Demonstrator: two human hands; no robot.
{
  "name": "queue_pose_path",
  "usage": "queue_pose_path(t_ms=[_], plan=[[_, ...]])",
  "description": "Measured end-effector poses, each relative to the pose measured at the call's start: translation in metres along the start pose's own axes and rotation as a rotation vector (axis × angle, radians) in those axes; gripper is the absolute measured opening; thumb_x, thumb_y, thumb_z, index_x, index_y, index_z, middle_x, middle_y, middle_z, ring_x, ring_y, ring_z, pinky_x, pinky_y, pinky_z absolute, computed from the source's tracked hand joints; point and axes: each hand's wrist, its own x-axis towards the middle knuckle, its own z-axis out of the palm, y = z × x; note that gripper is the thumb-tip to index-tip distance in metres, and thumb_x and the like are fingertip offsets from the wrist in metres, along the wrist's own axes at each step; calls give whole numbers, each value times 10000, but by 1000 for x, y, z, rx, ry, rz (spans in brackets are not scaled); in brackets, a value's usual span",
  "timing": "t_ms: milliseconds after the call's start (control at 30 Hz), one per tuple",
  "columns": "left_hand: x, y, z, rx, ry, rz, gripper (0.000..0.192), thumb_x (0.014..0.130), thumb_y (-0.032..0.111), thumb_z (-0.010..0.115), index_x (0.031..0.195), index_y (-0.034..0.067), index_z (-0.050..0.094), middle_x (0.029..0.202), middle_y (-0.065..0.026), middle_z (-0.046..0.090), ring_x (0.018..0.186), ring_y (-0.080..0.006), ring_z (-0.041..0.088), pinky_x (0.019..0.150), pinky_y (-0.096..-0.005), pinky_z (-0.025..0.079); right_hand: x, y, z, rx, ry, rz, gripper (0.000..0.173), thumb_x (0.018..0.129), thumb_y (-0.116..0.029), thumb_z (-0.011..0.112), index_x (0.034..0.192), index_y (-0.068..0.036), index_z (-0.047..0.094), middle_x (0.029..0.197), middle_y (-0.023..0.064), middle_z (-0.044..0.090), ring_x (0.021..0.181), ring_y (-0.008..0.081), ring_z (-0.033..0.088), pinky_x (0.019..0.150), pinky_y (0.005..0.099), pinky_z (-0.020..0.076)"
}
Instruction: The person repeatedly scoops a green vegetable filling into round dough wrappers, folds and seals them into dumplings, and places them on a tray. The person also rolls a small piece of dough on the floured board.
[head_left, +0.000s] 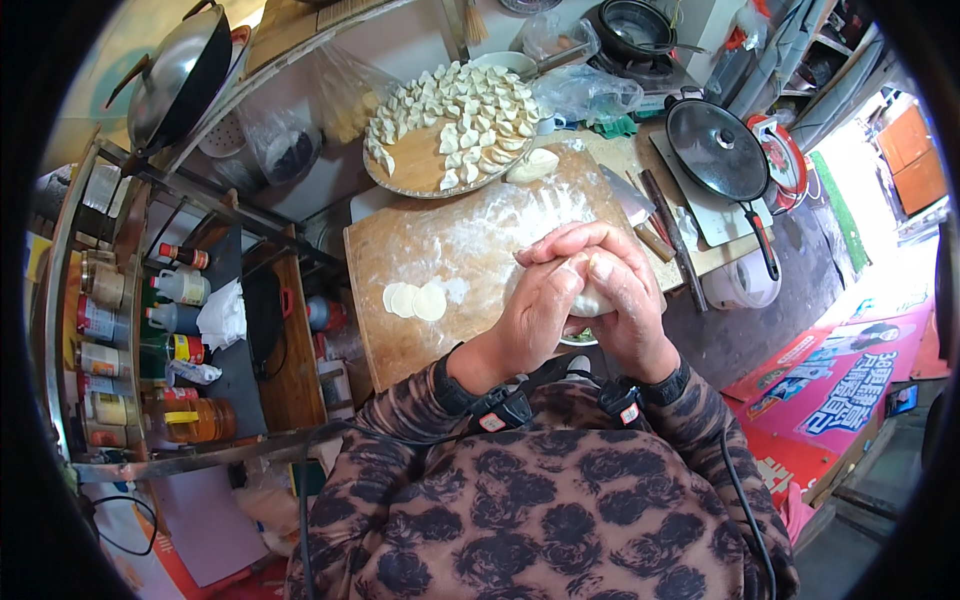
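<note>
My left hand and my right hand are cupped together over the near right part of a floured wooden board. Between the palms a pale piece of dough shows, partly hidden by the fingers. Just below the hands peeks the rim of a bowl with chopped green filling. Several thin round dough wrappers overlap on the board's left side. At its far edge lies a larger lump of dough. A round tray behind it bears many folded dumplings.
Right of the board lie a cleaver and a long dark wooden stick. Beyond them, a lidded frying pan has its handle pointing towards me. Bottles crowd the left metal rack. A white bucket stands below right.
</note>
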Motion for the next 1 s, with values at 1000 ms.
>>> queue_pose_path(t_ms=[1000], plan=[[-6, -37, -17, 57, 28, 318, 400, 1097, 227, 301, 1136, -8, 623, 1073, -86, 634, 1009, -163, 597, 914, -301, 457, 14, 12, 9, -199, -252, -70, 352, 1024, -203, 369, 1157, 53, 571, 1165, 230, 669, 1082, 261, 641, 1008, 389, 475]])
